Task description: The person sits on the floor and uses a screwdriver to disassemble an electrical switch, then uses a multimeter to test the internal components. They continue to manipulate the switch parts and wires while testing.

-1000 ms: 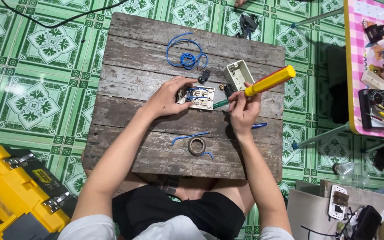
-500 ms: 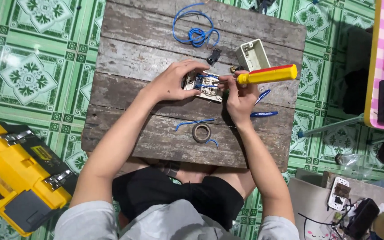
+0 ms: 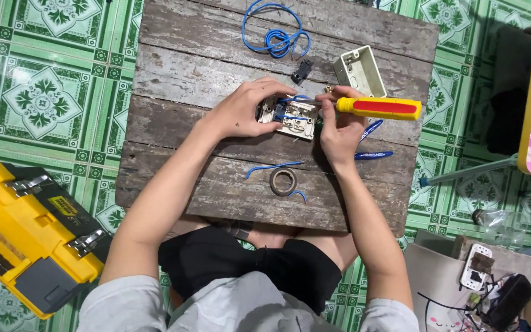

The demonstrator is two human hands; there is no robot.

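The left hand (image 3: 241, 110) curls around a white switch plate (image 3: 290, 117) lying back-side up near the middle of a weathered wooden table (image 3: 216, 55), fingers pressing on its left and upper edges. Short blue wires run across the plate's back. The right hand (image 3: 339, 126) is closed around a screwdriver (image 3: 379, 107) with a yellow and red handle; the handle points toward 3 o'clock and the tip end meets the upper edge of the plate, though the tip itself is too small to make out.

At 12 o'clock from the plate lies a loose coil of blue wire (image 3: 278, 37), and just below it a small black part (image 3: 301, 71). At 1 o'clock sits an open pale wall box (image 3: 359, 71), touching or nearly touching the screwdriver handle. At 6 o'clock rests a roll of tape (image 3: 283, 182) with short blue wire offcuts (image 3: 271, 167) beside it. A blue pen-like piece (image 3: 373, 155) lies at 4 o'clock, past the right wrist.

On the green patterned floor tiles (image 3: 44, 92), a yellow toolbox (image 3: 29, 233) sits at 8 o'clock, well apart from the table.
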